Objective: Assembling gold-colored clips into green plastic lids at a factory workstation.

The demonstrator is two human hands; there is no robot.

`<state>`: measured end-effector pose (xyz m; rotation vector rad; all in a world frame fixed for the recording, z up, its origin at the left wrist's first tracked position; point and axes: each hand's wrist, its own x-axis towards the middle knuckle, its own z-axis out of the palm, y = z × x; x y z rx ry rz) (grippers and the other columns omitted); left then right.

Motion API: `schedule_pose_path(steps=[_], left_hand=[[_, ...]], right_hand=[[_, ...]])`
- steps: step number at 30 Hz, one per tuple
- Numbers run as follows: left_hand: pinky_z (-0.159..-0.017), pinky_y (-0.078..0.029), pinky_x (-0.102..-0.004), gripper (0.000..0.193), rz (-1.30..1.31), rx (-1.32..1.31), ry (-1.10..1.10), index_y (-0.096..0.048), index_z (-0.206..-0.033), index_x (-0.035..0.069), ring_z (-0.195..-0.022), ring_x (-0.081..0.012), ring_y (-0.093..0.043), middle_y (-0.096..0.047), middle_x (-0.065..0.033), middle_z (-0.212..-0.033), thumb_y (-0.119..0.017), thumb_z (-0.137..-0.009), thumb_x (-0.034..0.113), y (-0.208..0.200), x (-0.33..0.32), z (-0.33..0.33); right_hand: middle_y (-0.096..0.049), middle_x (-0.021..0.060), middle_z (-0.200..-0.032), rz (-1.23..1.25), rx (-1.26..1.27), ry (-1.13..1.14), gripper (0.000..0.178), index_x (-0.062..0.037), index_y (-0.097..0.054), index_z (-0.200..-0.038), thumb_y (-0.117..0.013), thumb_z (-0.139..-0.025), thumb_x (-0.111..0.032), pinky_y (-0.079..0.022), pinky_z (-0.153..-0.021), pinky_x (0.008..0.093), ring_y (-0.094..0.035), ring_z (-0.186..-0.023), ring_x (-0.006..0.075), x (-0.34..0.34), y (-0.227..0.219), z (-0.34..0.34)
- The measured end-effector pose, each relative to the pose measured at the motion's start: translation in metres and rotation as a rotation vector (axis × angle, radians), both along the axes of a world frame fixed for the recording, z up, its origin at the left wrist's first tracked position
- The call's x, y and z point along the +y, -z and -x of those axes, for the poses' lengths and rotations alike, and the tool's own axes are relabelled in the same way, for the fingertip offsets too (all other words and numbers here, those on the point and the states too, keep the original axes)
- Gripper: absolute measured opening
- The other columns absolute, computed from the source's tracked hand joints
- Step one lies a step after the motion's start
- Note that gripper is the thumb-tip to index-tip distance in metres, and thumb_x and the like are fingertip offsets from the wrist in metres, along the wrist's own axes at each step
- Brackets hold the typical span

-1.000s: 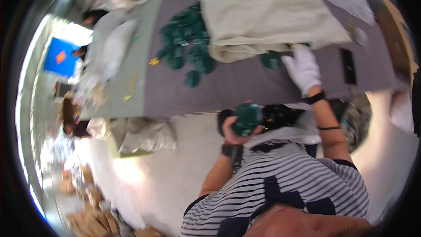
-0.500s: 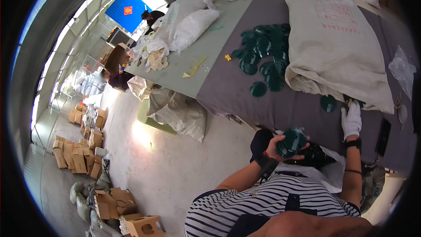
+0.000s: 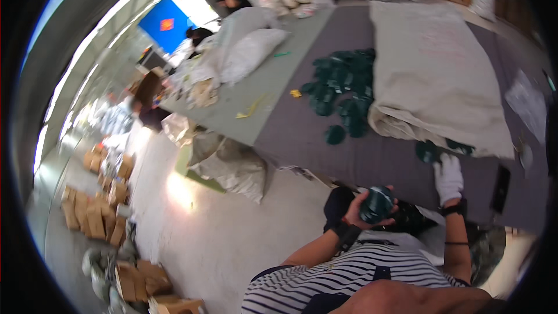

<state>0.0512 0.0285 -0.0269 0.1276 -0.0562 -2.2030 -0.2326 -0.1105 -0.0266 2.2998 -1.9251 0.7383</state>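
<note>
My bare left hand [image 3: 356,214] is wrapped round a stack of dark green, shiny round discs [image 3: 376,204] in front of my body. My right hand [image 3: 449,179], in a white glove, lies with its fingers stretched out on the dark grey cloth. Its fingertips are at the edge of a single green disc [image 3: 427,151]; blur hides whether they touch it. More green discs [image 3: 459,146] peek out from under the hem of a beige woven sack [image 3: 436,75]. Left of the sack, many green discs [image 3: 343,81] lie in a loose heap.
A black flat object [image 3: 500,188] and a clear plastic bag [image 3: 526,102] lie to the right. An open bag with dark contents [image 3: 412,218] is below the table edge. White sacks [image 3: 253,52] lie on the far left table. Cardboard boxes [image 3: 93,212] stand on the floor; people work beyond.
My right hand has drawn back from under the sack's hem and moved left toward the lone disc. My left hand still holds the stack. The whole view has shifted slightly.
</note>
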Motion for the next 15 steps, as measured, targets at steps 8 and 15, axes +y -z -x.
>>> schedule_pose_path(steps=[8, 15], left_hand=[[-0.098, -0.046, -0.0593, 0.082, -0.025, 0.028, 0.002, -0.036, -0.15, 0.017, -0.129, -0.0364, -0.049, -0.046, -0.0197, -0.14, -0.063, -0.085, 0.058, 0.007, -0.007, -0.006], [-0.098, -0.045, -0.0579, 0.081, -0.042, 0.017, 0.021, -0.037, -0.149, 0.017, -0.129, -0.0353, -0.048, -0.046, -0.0184, -0.14, -0.065, -0.085, 0.058, 0.005, -0.004, 0.002]], right_hand=[[-0.058, 0.0158, -0.125, -0.049, -0.057, -0.113, 0.049, -0.0087, -0.056, -0.123, -0.067, -0.087, -0.04, -0.05, -0.091, 0.044, -0.058, -0.11, 0.0358, 0.022, -0.036, -0.018], [-0.059, 0.0204, -0.123, -0.074, -0.404, 0.07, 0.034, -0.0064, -0.057, -0.122, -0.057, -0.092, -0.021, -0.046, -0.096, 0.0442, -0.056, -0.112, 0.0405, -0.038, -0.034, 0.026]])
